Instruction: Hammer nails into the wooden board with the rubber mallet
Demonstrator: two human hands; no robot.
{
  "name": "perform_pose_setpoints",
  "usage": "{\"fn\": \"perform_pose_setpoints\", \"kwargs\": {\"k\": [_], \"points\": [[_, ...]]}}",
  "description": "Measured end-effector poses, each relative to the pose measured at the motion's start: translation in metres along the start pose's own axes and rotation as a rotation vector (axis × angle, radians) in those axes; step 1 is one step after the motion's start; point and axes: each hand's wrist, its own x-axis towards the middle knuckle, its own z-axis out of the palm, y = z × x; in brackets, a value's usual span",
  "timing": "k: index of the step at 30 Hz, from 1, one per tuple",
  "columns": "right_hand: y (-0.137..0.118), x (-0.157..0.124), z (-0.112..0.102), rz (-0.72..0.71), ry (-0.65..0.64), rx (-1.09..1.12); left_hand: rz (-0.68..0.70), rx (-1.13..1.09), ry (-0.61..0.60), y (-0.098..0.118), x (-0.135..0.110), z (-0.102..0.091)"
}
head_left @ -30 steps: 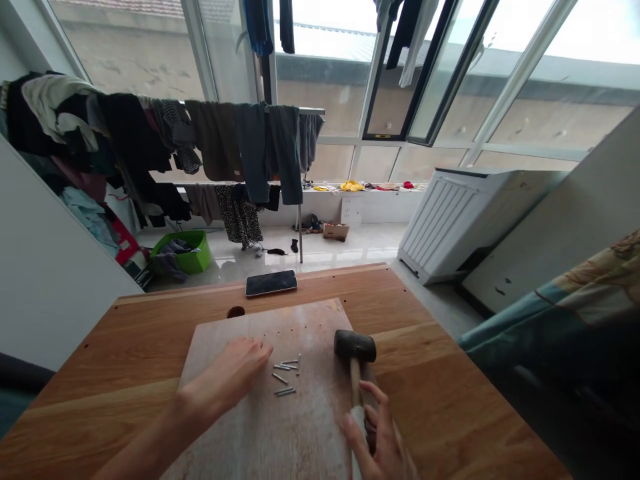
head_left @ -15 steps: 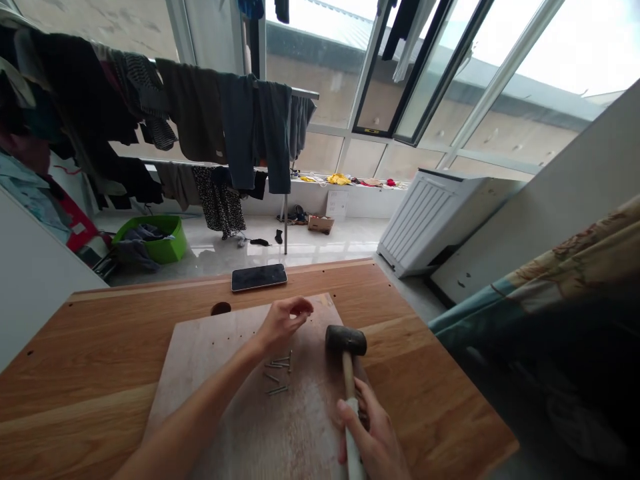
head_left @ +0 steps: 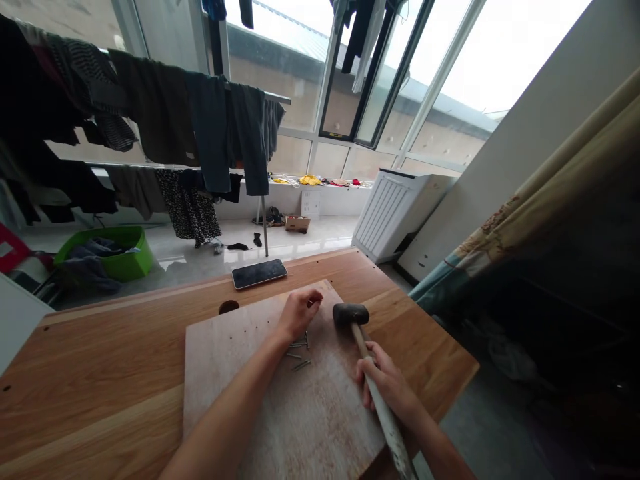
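Left hand (head_left: pixel 299 312) grip pinched on a nail (head_left: pixel 313 303), held over the far edge of the board (head_left: pixel 225 373). Right hand (head_left: pixel 387 383) grip wrapped round the mallet (head_left: pixel 351 315) handle, head resting on board. Loose nails (head_left: pixel 299 347) just below left hand. Phone (head_left: pixel 259 273) further back on the desk (head_left: pixel 100 353).

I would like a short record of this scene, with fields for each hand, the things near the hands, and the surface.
left hand: left hand pinched above the board, seemingly on a nail, too small to confirm
right hand: right hand gripping the mallet by its handle, head resting on the board
nearby: loose nails under the left hand; phone beyond the board
surface: wooden board on a wooden table
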Motion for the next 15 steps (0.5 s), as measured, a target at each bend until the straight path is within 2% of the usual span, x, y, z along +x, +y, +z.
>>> {"fn": "perform_pose_setpoints", "kwargs": {"k": [9, 11, 15], "points": [[-0.014, 0.012, -0.003, 0.072, -0.098, 0.504, -0.067, -0.019, 0.005, -0.004, 0.002, 0.002], [-0.017, 0.016, -0.002, 0.076, -0.114, 0.522, -0.087, -0.028, 0.011, -0.002, 0.002, 0.001], [-0.032, 0.02, 0.003, -0.006, -0.068, 0.359, -0.111, -0.016, 0.019, 0.0, 0.002, -0.001]]}}
